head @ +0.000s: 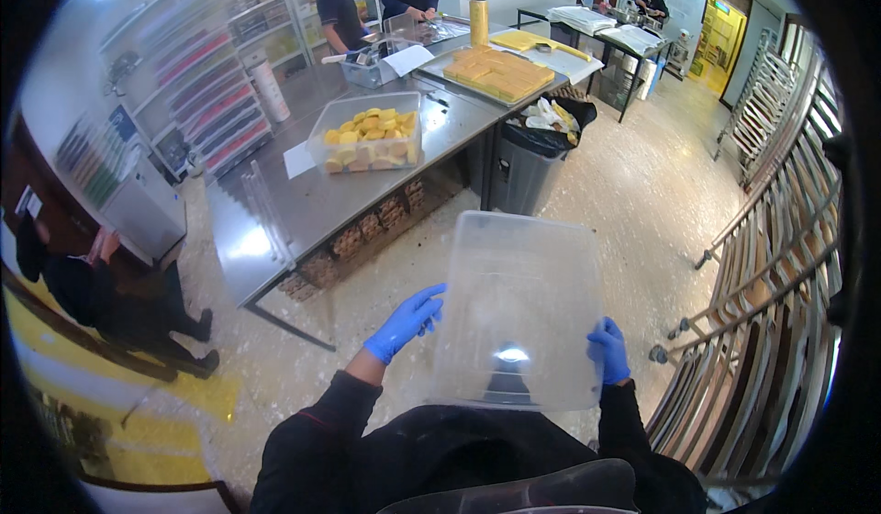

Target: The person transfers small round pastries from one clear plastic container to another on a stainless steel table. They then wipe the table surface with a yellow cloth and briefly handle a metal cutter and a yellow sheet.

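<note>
A large translucent plastic container [521,294] is in front of my torso, above the floor. My right hand [610,352], in a blue glove, grips its right side with curled fingers. On the other side, my left hand [408,321], also gloved in blue, has its fingers partly spread at the container's left edge. Whether those fingertips touch the plastic is hard to tell. Ahead on the steel worktable [323,201] stands a clear plastic tub [368,163] holding many yellow, brown-topped cake pieces [372,135].
Rectangular cake blocks [497,72] cover a tray farther along the table. A lined rubbish bin [533,163] stands beside it. Wheeled tray racks [743,307] line my right. One person [103,280] is at the left; others work at the back. Clear rods [265,214] lie near the table's end.
</note>
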The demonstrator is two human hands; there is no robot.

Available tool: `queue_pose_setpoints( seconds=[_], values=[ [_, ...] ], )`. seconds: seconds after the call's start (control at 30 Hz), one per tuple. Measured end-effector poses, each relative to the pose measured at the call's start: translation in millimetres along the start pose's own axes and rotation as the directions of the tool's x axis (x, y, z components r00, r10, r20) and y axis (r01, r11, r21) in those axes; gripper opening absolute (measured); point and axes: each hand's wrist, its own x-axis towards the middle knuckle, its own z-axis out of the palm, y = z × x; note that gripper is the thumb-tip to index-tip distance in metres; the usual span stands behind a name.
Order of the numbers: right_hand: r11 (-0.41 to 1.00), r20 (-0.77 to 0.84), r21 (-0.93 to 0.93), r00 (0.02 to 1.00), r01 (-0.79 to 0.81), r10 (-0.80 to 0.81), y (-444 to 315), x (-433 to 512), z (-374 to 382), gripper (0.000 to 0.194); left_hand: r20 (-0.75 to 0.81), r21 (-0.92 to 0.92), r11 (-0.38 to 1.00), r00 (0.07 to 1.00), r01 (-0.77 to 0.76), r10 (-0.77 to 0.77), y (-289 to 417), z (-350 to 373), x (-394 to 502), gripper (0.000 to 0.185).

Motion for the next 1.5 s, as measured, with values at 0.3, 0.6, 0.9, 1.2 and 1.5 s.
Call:
queue_pose_setpoints(
  seconds=[0.3,0.6,0.9,1.2,1.5],
  values=[
    [0.995,-0.140,-0.016,0.985,0.101,-0.102,-108,217,-58,0.017,-0.456,-0.831,0.431,0.874,-0.352,-0.165,1,-159,331,0.025],
    [0.976,0.133,-0.176,0.986,0.127,-0.104,-174,445,66,0.016,-0.678,-0.699,0.426,0.722,-0.575,-0.137,-7,-228,382,0.036],
    [0.949,0.421,-0.259,0.905,0.179,-0.056,-192,571,222,0.014,-0.975,-0.097,0.994,0.207,-0.046,-0.085,-41,-286,165,0.029],
    [0.560,0.549,-0.774,0.754,0.296,0.361,-101,725,375,0.039,-0.966,-0.259,0.963,0.028,-0.073,-0.258,-26,-279,145,0.015],
    [0.426,0.963,0.226,-0.266,0.876,0.036,-56,539,575,0.077,-0.908,0.188,0.659,-0.127,0.728,0.399,43,-265,182,0.030]
  ],
)
